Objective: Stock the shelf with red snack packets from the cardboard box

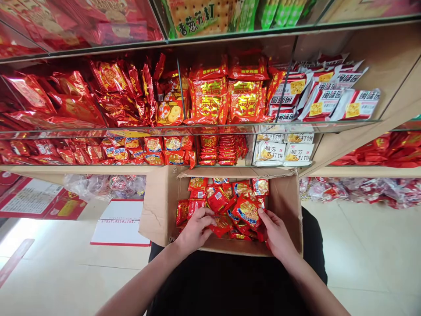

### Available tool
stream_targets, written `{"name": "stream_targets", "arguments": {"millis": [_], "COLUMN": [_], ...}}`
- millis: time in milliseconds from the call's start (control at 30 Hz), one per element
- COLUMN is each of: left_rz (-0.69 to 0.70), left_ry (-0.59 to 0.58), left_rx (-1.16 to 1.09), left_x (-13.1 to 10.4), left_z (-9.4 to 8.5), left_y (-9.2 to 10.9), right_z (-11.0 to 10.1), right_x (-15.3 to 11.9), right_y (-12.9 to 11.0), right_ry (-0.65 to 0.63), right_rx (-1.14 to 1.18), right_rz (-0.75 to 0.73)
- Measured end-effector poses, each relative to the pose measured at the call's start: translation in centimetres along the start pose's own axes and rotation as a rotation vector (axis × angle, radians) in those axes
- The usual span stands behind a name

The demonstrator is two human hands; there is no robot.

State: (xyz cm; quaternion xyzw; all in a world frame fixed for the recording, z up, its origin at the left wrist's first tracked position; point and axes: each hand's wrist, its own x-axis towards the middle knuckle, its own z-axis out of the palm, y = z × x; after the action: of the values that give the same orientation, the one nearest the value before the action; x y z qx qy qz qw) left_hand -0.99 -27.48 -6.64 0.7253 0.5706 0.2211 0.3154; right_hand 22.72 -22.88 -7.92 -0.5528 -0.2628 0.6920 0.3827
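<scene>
An open cardboard box [284, 206] rests at my lap, holding a loose layer of small red snack packets [219, 198]. Inside it, my right hand [276, 230] pinches the edge of a red and gold cookie packet [246, 212] between thumb and fingers. My left hand [197, 230] is over the box's left part, its fingers curled round the edge of another red packet [222, 224] with a clear window. The lower side of that packet is partly hidden by the fingers. More packets lie beneath and beyond both hands.
Ahead stands a shelf with glass dividers [179, 87], filled with red packets [210, 101] and white cracker packs [325, 98]. A lower row holds red packets and white biscuit packs [284, 151]. A flat carton [121, 224] lies on the floor at left, near clear plastic bags [112, 185].
</scene>
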Motion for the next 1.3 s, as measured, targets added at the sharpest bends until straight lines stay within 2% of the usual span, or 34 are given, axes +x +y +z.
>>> {"name": "stream_targets", "arguments": {"millis": [67,133,267,367,433,600,667,767,867,967,1133,1300], "left_rz": [0.054,0.093,0.155,0.152,0.091,-0.226,-0.35,-0.433,-0.392,-0.391,-0.505,-0.502], "left_ry": [0.109,0.163,0.168,0.122,0.086,-0.103,-0.108,-0.104,-0.091,-0.089,0.179,0.245], "left_rx": [-0.041,-0.074,-0.122,-0.18,-0.286,-1.001,-1.132,-1.196,-1.257,-1.235,-1.056,-0.931], "left_x": [-0.6,-0.8,-0.5,-0.3,-0.3,0.3,0.7,1.1,0.9,0.7,1.6,2.2], "left_z": [-0.7,-1.2,-1.2,-0.8,-0.6,-0.7,-0.9,-1.1,-0.9,0.0,2.4,3.3], "left_y": [0.8,1.6,2.5,2.5,2.6,3.8,4.3,4.7,4.4,3.9,3.0,2.6], "right_z": [0.5,1.1,2.4,3.2,3.4,3.4,3.5,4.0,4.1,4.0,4.2,4.5], "right_x": [-0.1,-0.3,-0.9,-1.2,-1.2,-0.8,-0.8,-1.0,-1.1,-0.8,0.6,1.8], "right_y": [0.0,-0.1,-0.6,-0.9,-0.8,0.0,0.2,0.2,0.2,0.7,1.8,2.4], "right_ry": [-0.047,-0.109,-0.22,-0.226,-0.188,-0.161,-0.174,-0.161,-0.066,-0.024,-0.033,0.032], "right_rx": [0.089,0.193,0.455,0.512,0.496,0.431,0.39,0.339,0.248,0.037,-0.366,-0.596], "right_rz": [0.109,0.2,0.332,0.336,0.296,0.141,0.111,0.087,0.057,-0.039,-0.288,-0.425]}}
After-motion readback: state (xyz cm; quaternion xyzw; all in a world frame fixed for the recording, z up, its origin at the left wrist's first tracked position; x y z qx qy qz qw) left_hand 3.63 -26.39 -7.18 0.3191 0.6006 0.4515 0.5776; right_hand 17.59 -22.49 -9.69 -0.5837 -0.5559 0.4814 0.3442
